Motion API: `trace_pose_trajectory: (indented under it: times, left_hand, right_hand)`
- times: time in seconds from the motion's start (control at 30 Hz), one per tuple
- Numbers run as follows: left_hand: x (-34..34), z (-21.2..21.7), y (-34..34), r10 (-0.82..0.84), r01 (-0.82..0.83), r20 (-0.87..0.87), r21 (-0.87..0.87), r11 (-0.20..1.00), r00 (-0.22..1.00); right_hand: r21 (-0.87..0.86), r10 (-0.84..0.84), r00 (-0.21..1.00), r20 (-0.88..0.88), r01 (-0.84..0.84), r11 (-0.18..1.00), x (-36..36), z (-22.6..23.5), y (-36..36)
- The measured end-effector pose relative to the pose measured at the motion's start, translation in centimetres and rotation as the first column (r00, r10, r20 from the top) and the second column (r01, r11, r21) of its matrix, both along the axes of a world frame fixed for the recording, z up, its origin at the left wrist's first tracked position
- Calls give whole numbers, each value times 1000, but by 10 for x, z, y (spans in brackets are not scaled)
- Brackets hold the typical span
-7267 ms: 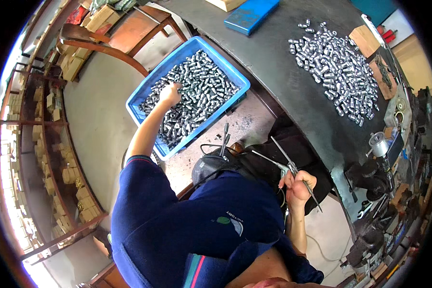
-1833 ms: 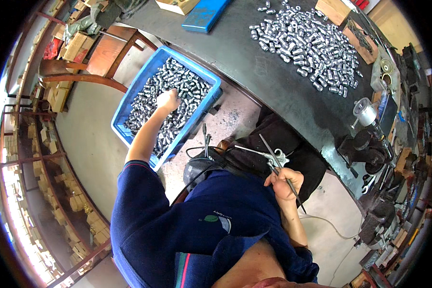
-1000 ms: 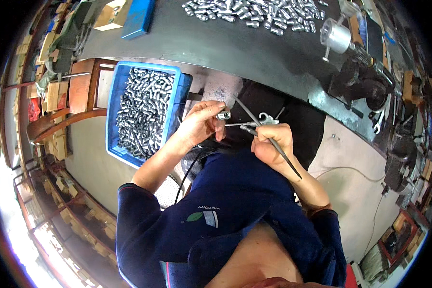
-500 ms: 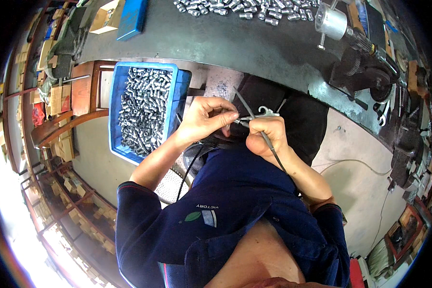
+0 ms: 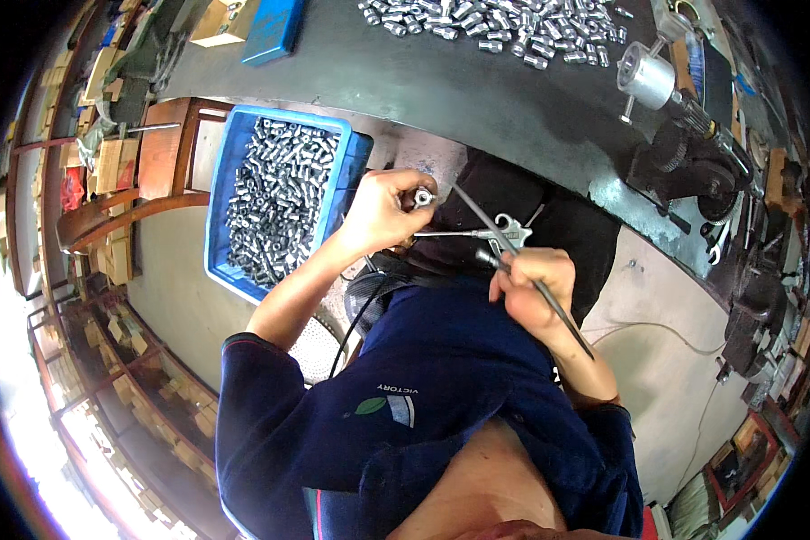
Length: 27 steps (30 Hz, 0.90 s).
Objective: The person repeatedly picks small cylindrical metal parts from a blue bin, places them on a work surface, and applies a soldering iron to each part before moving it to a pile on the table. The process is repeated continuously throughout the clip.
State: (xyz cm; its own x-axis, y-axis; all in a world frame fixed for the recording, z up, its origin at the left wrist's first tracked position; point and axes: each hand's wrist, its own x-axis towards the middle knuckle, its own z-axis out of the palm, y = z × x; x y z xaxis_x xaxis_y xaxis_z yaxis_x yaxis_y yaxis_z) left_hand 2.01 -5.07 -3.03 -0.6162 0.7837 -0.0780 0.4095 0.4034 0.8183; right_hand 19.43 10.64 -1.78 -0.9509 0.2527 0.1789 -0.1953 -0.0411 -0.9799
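My left hand [image 5: 382,214], beside the blue crate, is closed around a small metal fitting [image 5: 423,197], whose round bored end faces up. My right hand [image 5: 540,281] grips a long, tapered grey file [image 5: 486,216] that slants across the fist, its thin tip pointing away toward the bench. A small cylindrical piece with a dark end [image 5: 490,258] sticks out by the right fingers; its kind is unclear. Between the hands, over my dark-clad lap, lies a silver air blow gun [image 5: 513,234] with a long thin nozzle.
The blue crate [image 5: 216,202] at left is full of small metal fittings. A pile of shiny fittings [image 5: 513,27] lies on the dark bench [image 5: 405,85], with a blue box [image 5: 273,31] near it. At right stands a geared chuck device [image 5: 648,76]. A wooden chair [image 5: 166,148] is at left.
My hands have drawn apart; the right one moved right and nearer my body with the file. In the left hand, the fitting's bored end now shows, and the blow gun is less covered.
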Motion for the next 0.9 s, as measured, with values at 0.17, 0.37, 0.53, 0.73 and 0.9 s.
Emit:
trace_pose_trajectory:
  times: [0.17, 0.37, 0.53, 0.73, 0.9]
  left_hand:
    - [-2, -2, -1, 2, -7, -257, -20, 1000, 966]
    - [1, -3, -1, -36, 30, -299, -24, 999, 953]
    - [9, -7, 1, -146, 171, -363, 38, 985, 920]
    - [-10, -15, 3, -28, 32, -385, 3, 999, 922]
    - [-38, 10, 6, 182, -179, -313, 37, 983, 932]
  right_hand:
    - [30, 130, 984, -126, -127, 991, 1, 16, -6]
    - [-10, 143, 988, -66, -144, 990, -2, 15, -11]
    - [124, 180, 980, 80, -189, 974, -20, -7, -15]
    - [90, 147, 985, 96, -155, 984, -31, -21, -5]
    - [-181, 64, 998, -14, -65, 981, -5, 9, 2]
